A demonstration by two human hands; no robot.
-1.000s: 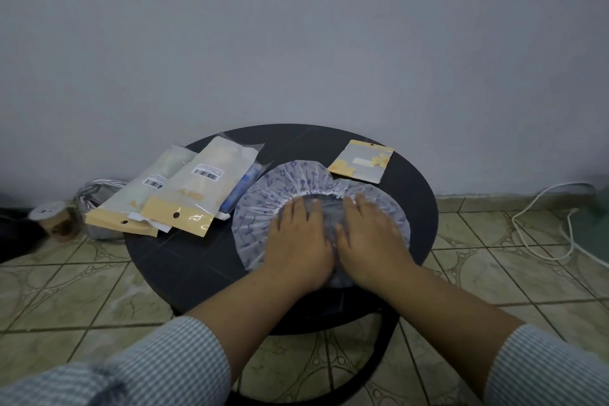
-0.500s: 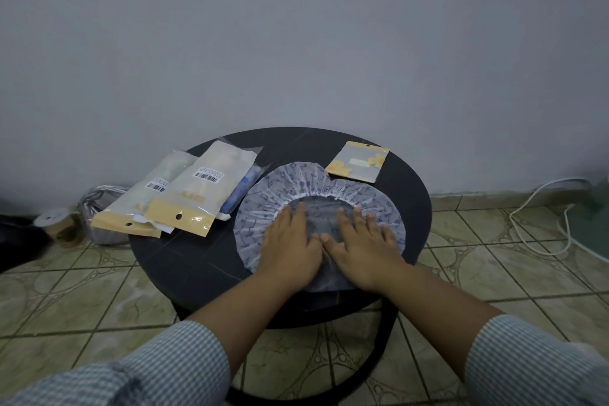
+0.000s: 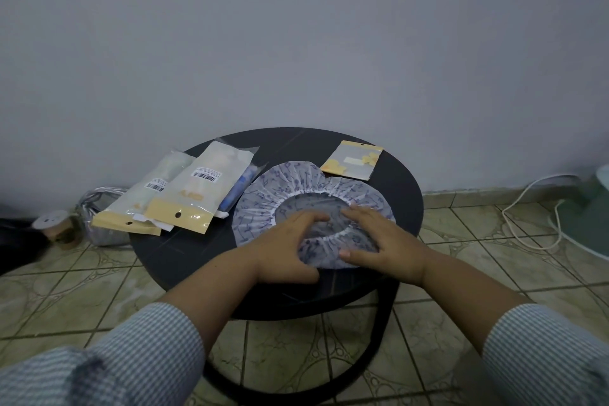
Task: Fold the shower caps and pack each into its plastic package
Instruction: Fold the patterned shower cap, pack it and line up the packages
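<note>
Shower cap (image 3: 290, 188) lies spread open-side up on the round bench (image 3: 400, 208), and I'm working its near edge: my left hand (image 3: 283, 249) has curled fingers on the gathered rim, my right hand (image 3: 382, 241) lies flatter, thumb tucked against the same edge; whether either grip truly pinches it, I can't tell. Empty package (image 3: 352, 160) waits just beyond, filled packages (image 3: 194, 191) to the left. Risk now: thin plastic slides, elastic springs back, and the fold comes out crooked or reopens
</note>
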